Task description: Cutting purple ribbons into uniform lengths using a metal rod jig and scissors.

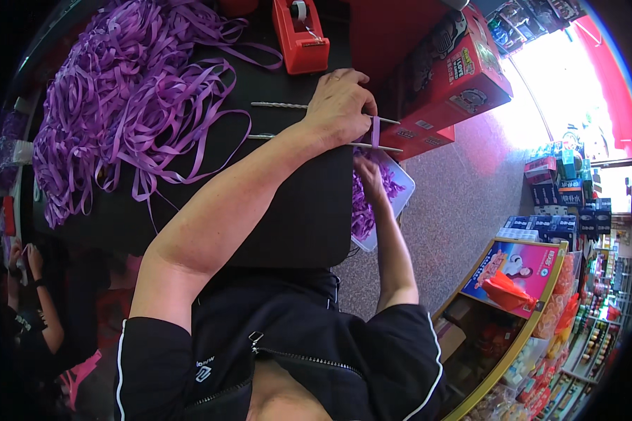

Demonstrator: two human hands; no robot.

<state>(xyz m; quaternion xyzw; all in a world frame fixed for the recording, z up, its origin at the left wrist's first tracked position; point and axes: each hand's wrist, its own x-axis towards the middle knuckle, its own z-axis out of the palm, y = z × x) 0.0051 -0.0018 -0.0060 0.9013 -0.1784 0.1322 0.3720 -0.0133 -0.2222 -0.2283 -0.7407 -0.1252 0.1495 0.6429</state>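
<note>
Two thin rods (pixel 277 137) with twisted left ends lie side by side on the dark table, their tips jutting past its right edge. A purple ribbon (pixel 376 132) is looped across both near the tips. My left hand (pixel 339 107) is closed over the far rod, beside the ribbon; its fingertips are partly hidden. Just off the table edge and below the rods, my right hand (pixel 370 179) has curled fingers, and what they grip is hard to make out. Under it stands a pale plastic tub (pixel 404 184) full of purple ribbon pieces (pixel 363 214).
A large tangled heap of purple ribbon (pixel 119 98) covers the table's left side. A red tape dispenser (pixel 305 49) stands at the far edge. Red boxes (pixel 463 77) rise to the right, and a gold-framed display case (pixel 502 337) stands nearer. Another person's hands (pixel 31 259) show at far left.
</note>
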